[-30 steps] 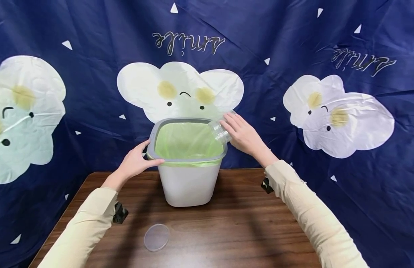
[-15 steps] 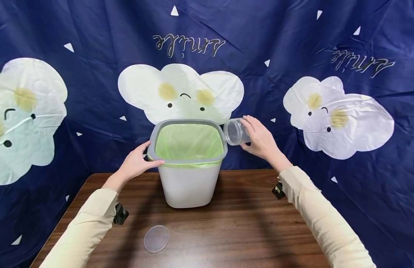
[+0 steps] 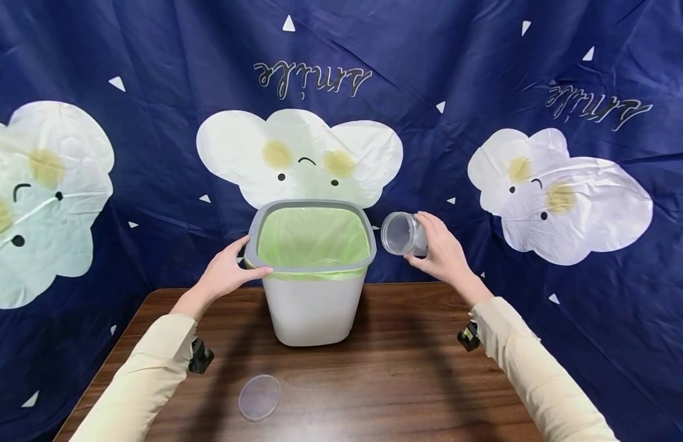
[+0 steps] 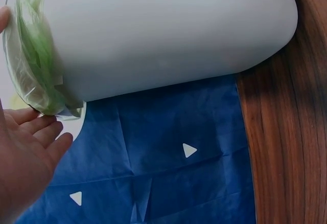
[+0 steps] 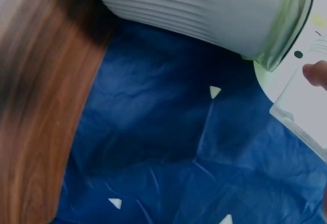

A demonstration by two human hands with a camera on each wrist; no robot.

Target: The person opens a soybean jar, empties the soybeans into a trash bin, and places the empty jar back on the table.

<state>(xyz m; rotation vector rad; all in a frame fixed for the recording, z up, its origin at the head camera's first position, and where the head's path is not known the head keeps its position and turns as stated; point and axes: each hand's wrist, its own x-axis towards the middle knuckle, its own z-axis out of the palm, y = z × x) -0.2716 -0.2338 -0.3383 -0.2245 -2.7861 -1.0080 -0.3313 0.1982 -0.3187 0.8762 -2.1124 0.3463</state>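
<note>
A white trash can (image 3: 314, 312) with a grey rim (image 3: 314, 269) stands upright on the table, lined with a green bag (image 3: 311, 236). My left hand (image 3: 222, 273) holds its left front corner, the thumb on the front of the rim and the fingers along the side. In the left wrist view, the fingertips (image 4: 48, 124) touch the bag's folded edge. To the right of the can, my right hand (image 3: 443, 255) grips a clear plastic jar (image 3: 398, 234) in the air. The jar lies tilted sideways, its uncovered mouth facing left and towards me. Nothing is visible inside it.
A clear round lid (image 3: 259, 398) lies flat on the brown wooden table (image 3: 397, 380), in front of the can. A blue cloth (image 3: 430, 55) printed with white clouds hangs behind and at both sides.
My right hand has moved the jar from over the can's right rim out to the right and lower, turning its mouth more towards me. My left hand stays at the rim.
</note>
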